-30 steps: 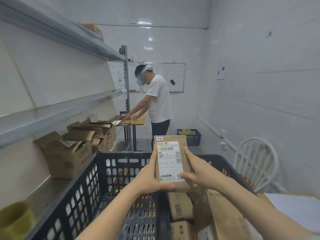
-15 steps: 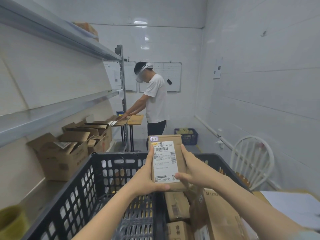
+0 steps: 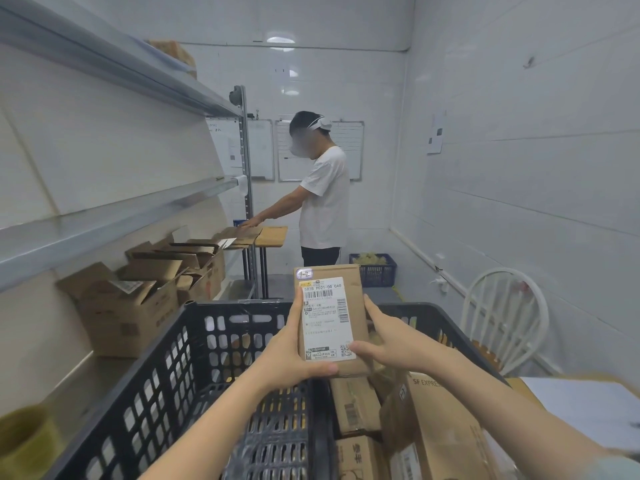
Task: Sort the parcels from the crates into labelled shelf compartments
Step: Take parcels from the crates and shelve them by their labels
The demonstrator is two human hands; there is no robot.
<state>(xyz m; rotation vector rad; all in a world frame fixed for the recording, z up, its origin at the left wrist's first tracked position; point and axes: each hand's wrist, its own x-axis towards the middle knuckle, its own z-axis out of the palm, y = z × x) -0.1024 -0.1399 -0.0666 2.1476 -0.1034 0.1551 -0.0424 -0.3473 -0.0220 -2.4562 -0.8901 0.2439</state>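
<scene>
Both hands, left hand [image 3: 289,358] and right hand [image 3: 391,341], hold a small labelled parcel [image 3: 330,318] upright. Their fingers curl around its sides above a black crate [image 3: 166,368].

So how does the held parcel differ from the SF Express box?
The held parcel is slim, the SF Express box bulkier. The held parcel is upright above the black crate, between left hand and right hand; the SF Express box lies tilted inside it. Both are brown cardboard.
</scene>
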